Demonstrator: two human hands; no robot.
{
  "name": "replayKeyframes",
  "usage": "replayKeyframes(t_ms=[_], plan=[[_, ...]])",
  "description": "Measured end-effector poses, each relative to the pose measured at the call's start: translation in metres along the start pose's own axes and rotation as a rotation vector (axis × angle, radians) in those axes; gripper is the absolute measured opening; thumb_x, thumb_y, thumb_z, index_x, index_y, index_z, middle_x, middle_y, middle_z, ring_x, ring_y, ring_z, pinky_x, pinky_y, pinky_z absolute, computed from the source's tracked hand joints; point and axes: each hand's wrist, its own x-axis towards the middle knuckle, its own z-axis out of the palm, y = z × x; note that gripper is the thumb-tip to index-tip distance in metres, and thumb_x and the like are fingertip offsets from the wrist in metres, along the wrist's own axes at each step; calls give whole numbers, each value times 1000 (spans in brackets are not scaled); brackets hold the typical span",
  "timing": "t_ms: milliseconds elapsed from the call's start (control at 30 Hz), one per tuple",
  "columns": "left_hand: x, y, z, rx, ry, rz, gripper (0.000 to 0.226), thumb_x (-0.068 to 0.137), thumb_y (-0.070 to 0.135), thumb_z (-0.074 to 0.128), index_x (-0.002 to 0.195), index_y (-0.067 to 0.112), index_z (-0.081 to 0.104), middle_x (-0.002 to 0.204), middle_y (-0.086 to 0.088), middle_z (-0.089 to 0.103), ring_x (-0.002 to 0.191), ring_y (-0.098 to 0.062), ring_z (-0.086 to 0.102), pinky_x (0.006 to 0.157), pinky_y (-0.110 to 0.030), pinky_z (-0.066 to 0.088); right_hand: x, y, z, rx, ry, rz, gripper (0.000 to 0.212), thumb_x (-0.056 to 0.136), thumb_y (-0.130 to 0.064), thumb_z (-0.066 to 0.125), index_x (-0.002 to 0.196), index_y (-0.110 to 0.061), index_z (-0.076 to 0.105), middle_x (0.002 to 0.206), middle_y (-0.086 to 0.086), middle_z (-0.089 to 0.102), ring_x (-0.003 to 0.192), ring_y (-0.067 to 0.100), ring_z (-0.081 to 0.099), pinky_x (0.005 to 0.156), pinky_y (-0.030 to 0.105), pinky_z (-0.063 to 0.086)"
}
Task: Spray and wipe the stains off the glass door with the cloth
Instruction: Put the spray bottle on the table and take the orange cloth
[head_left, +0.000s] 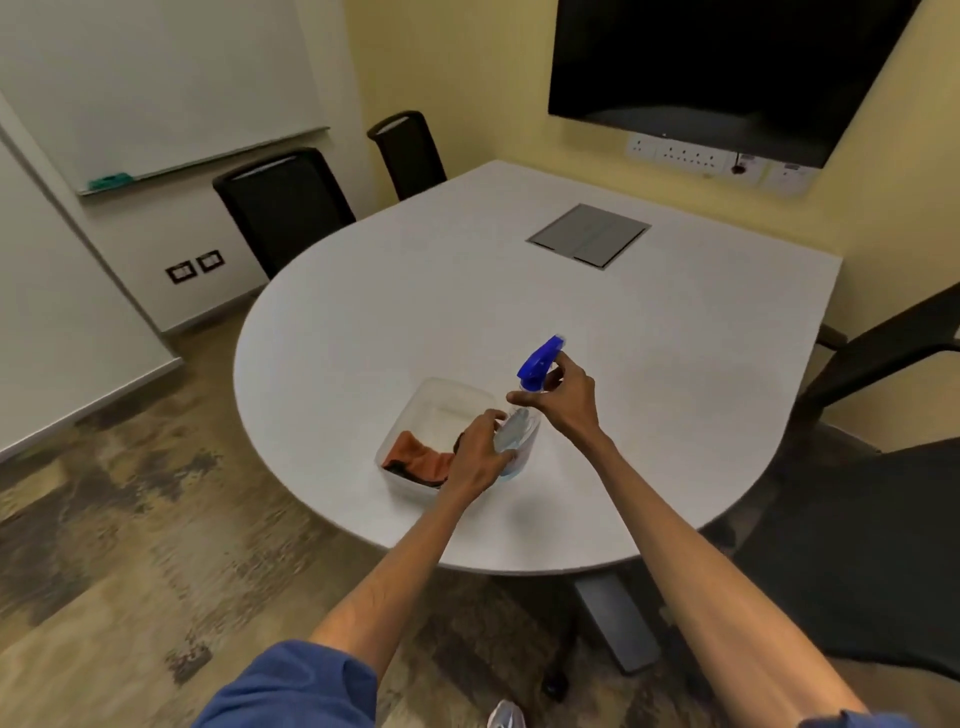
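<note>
A clear spray bottle (519, 436) with a blue trigger head (540, 361) stands near the front of the white table (649, 374). My left hand (475, 457) wraps around the bottle's body. My right hand (566, 397) grips its neck just under the blue head. Directly left of the bottle sits a clear plastic tub (441, 402) holding an orange cloth (421, 457) with something dark beside it. No glass door is in view.
Black chairs stand at the table's far left (283, 208), far side (408, 150) and right (883, 374). A grey cable hatch (589, 236) is set in the tabletop. A dark wall screen (727, 73) and a whiteboard (156, 88) hang on the walls.
</note>
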Motion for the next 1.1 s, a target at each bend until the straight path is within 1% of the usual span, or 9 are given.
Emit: replayKeyframes(t_ms=[233,433,567,733,800,867,933,1000,1100], plan=[[65,-13,32,-50,-50,-104,60,74,14,85,121,2,50,120,-15,61,107,-30,61,90,-38,55,46,47,14,5,55,72,75,62,-25,94,125,-12,57,99,1,63,94,22,64,82,34,55],[95,-25,56,-77,-83,-129,56,76,14,84,118,3,49,117,-14,60,99,-23,58,83,-32,50,63,77,27,31,89,121,72,68,-18,91,130,-10,55,111,8,66,101,23,64,83,25,53],[100,-32,68,-104,-97,-145,56,78,16,83,120,4,48,117,-13,60,102,-26,60,82,-26,47,62,91,29,48,94,107,78,70,-16,89,137,-9,51,114,13,66,102,22,64,89,32,56],[100,-41,72,-149,-91,-188,64,78,15,83,128,6,44,127,-14,57,112,-27,59,92,-30,50,57,98,38,53,50,59,91,75,-16,86,151,-18,37,127,8,64,112,18,62,96,33,54],[99,-44,68,-146,-114,-163,76,77,12,83,137,7,37,137,-14,50,121,-28,54,100,-35,50,55,99,43,55,52,56,95,75,-17,86,153,-21,31,134,7,60,119,19,59,102,37,52],[97,-46,65,-147,-102,-112,85,77,7,81,145,7,29,146,-13,39,128,-26,48,104,-35,48,49,103,44,30,60,49,108,71,-24,88,156,-24,22,146,3,49,130,16,51,106,31,46],[92,-47,58,-149,-57,-45,87,77,5,79,146,7,26,147,-10,35,124,-23,49,96,-29,50,35,109,48,0,95,86,120,66,-37,90,157,-27,13,153,0,36,136,10,42,102,24,40],[86,-54,49,-145,1,28,86,70,3,76,143,7,30,140,-8,39,110,-20,54,84,-28,53,16,115,57,-51,174,139,119,63,-43,90,154,-24,15,145,-2,33,128,9,42,95,27,44],[79,-67,33,-111,60,36,78,65,-3,71,135,10,38,127,-5,49,95,-18,55,79,-28,55,-10,117,77,-107,276,179,93,70,-40,88,141,-20,31,128,-2,36,109,9,47,85,35,55]])
